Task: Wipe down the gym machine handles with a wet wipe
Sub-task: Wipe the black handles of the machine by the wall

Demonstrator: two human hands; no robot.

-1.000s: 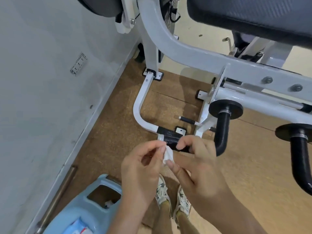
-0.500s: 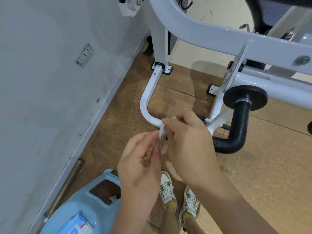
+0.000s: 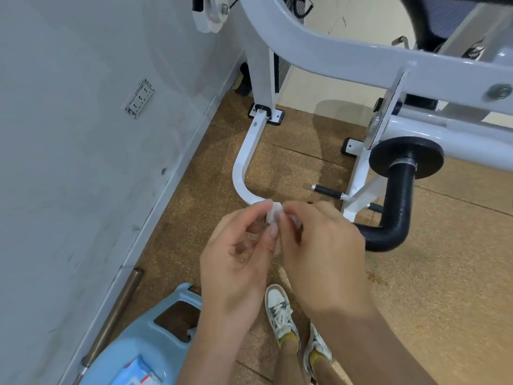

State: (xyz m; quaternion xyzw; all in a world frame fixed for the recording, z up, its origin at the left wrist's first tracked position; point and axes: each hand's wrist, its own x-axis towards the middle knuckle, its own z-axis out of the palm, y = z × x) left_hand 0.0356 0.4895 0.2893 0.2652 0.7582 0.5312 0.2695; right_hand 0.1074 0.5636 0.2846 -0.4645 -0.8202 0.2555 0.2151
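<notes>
A small folded white wet wipe [image 3: 273,213] is pinched between the fingertips of my left hand [image 3: 238,262] and my right hand [image 3: 319,251], which meet in the middle of the view above the floor. A black curved machine handle [image 3: 395,209] with a round black disc at its top hangs just right of my right hand, apart from it. It is fixed to the white gym machine frame [image 3: 319,48], which arches across the top.
A grey wall [image 3: 83,134] runs along the left. A light blue plastic stool [image 3: 144,345] with a wipe packet [image 3: 141,373] on it stands at the lower left. A white curved floor bar [image 3: 244,168] and a short black peg [image 3: 327,191] lie ahead. My shoes stand on the cork-brown floor.
My head has tilted down and the view has shifted, so the second handle at the right left the view. Both hands keep working the wipe between the fingertips, now slightly higher.
</notes>
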